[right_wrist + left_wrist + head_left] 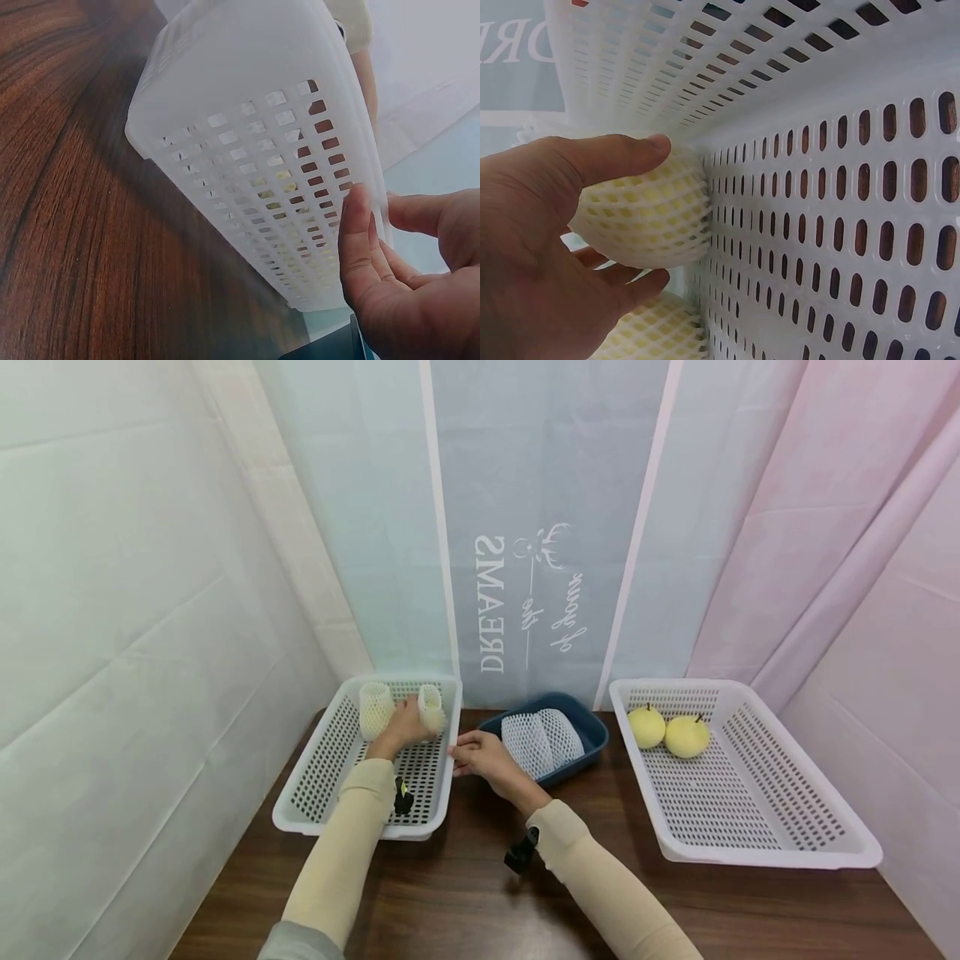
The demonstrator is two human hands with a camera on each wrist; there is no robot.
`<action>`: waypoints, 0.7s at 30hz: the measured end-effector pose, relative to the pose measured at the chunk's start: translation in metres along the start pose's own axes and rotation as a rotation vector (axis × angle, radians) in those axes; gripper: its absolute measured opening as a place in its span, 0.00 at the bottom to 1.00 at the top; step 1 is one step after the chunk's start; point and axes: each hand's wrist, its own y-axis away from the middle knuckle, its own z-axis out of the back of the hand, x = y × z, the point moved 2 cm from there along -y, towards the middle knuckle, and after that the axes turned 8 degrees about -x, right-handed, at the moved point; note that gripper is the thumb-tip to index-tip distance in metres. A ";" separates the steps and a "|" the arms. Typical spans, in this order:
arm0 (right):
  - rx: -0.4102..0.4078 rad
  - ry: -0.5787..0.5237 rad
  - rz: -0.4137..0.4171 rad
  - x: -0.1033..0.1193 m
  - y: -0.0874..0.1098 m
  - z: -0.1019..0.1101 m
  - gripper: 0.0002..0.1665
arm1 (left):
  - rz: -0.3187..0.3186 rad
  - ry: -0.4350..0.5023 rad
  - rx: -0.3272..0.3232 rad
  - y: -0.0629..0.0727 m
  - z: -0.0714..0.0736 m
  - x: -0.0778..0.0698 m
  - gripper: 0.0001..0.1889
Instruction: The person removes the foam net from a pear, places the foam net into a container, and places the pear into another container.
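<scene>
My left hand [406,724] reaches into the left white basket [300,789]. It grips a yellow fruit in a white foam net [649,214], with the thumb over the top and fingers beneath. Another netted fruit [377,712] sits beside it at the basket's far end. At the basket's right side, my right hand [486,758] pinches the rim, thumb inside and fingers against the outer wall in the right wrist view.
A dark blue tray [596,739] with white foam nets [542,742] stands mid-table. In the right white basket [780,857] lie two bare yellow pears [686,737]. Printed curtains [555,460] hang behind the wooden table [465,893].
</scene>
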 end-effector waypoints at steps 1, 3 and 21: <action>0.002 -0.007 -0.002 0.000 0.000 0.000 0.24 | -0.003 0.003 0.000 0.000 0.000 0.000 0.51; 0.004 -0.021 -0.008 0.000 0.000 -0.001 0.25 | -0.006 0.009 0.001 0.000 0.000 0.001 0.52; 0.011 -0.067 -0.047 -0.001 0.001 0.001 0.24 | 0.030 0.003 0.048 0.004 -0.001 -0.003 0.54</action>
